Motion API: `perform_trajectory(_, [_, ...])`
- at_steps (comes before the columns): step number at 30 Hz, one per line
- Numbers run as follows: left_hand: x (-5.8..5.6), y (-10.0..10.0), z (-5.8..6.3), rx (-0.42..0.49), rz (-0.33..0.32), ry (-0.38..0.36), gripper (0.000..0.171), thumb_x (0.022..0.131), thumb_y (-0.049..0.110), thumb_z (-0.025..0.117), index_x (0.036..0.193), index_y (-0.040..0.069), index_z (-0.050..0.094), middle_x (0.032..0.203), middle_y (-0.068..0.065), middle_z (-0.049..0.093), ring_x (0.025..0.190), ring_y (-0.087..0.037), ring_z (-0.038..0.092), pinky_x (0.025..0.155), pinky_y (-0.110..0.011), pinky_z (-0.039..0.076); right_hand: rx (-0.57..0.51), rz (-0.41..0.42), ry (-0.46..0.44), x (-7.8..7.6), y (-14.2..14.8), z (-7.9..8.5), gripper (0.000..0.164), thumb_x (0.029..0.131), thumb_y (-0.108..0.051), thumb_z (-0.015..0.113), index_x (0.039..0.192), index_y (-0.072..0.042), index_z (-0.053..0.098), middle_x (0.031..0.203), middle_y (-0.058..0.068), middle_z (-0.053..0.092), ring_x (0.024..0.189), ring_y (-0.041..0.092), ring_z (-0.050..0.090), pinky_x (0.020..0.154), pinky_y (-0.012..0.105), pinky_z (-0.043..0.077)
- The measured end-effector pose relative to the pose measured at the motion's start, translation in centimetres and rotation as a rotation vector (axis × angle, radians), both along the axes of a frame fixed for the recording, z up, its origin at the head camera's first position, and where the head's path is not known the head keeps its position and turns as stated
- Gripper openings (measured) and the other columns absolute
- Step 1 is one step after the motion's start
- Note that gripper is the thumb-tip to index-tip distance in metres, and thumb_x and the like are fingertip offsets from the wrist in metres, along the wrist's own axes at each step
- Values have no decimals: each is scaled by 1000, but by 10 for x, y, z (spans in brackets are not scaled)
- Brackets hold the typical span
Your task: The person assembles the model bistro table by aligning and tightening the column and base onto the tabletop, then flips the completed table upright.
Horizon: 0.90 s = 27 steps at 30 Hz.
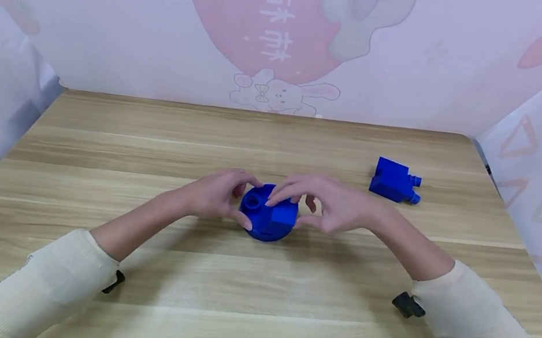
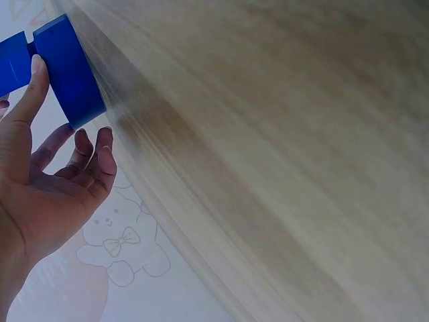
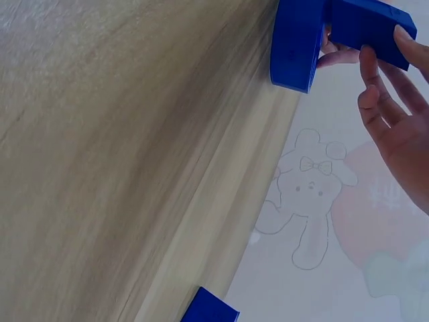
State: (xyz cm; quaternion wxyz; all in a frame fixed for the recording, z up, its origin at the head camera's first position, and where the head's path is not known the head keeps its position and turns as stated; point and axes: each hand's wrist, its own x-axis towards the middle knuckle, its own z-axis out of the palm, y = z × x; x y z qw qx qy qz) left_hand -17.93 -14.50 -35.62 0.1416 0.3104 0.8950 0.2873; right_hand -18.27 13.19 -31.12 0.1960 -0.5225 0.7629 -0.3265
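Note:
A blue round base [image 1: 261,236] lies on the wooden table in the head view, with a small ring-shaped socket [image 1: 252,202] on its left half. Over its right half stands a blue block [image 1: 284,215]. My left hand [image 1: 217,193] grips the base's rim from the left, thumb at the near side and fingers at the far side. Thumb and fingers of my right hand [image 1: 336,205] pinch the block. In the right wrist view, the block [image 3: 369,30] rises from the base [image 3: 295,47], the right thumb at its outer end.
Toward the back right of the table [image 1: 249,317] lies another blue block [image 1: 391,179] with two ridged pegs pointing right. A printed curtain [image 1: 116,11] hangs behind the table, and more sheets hang at both sides. Dark wrist devices [image 1: 408,305] show under the sleeves.

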Motion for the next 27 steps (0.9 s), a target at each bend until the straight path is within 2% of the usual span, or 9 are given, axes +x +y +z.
perform_trajectory(6, [-1,-2,-3,30,0,5,77,73,31,97,132,-5,63,86,-8,56,80,-23,51,69,-33,43,-3,-58,29,1,-7,0,37,87,-19,86,119,-6,72,133,11,65,91,15,62,66,35,52])
perform_trajectory(10, [-1,-3,-3,30,-4,5,77,73,31,96,133,-4,63,86,-8,56,79,-23,51,69,-33,43,3,-68,39,1,-9,0,39,84,-24,89,113,-6,72,129,10,67,88,19,64,65,34,51])
perform_trajectory(14, [-3,-1,-3,31,-26,8,77,75,31,96,134,-5,62,86,-9,57,78,-22,51,68,-32,43,-8,-23,19,2,-5,1,45,86,-25,87,123,-7,70,128,8,65,89,26,63,65,37,53])
perform_trajectory(18, [-4,2,-1,27,-34,12,78,74,30,96,135,-6,61,84,-9,57,76,-19,49,67,-32,43,-3,60,-9,3,0,1,46,95,-19,74,138,-10,65,139,10,61,98,26,59,68,41,55])
perform_trajectory(21, [-4,4,0,17,-33,16,79,74,30,96,135,-6,61,84,-9,57,75,-18,48,67,-32,42,26,93,-31,3,1,2,44,98,-18,65,142,-12,64,147,13,57,107,24,57,70,39,53])
perform_trajectory(23, [-4,4,0,11,-31,16,79,74,30,96,135,-5,61,84,-9,57,75,-18,48,67,-32,42,36,100,-40,2,1,2,43,100,-19,64,142,-11,64,148,15,55,112,23,55,72,37,52])
perform_trajectory(27, [-4,4,0,10,-34,15,79,74,30,96,135,-6,61,85,-9,58,76,-20,50,67,-32,43,33,94,-52,0,0,3,43,98,-19,70,139,-8,65,143,13,58,107,23,56,78,42,53])
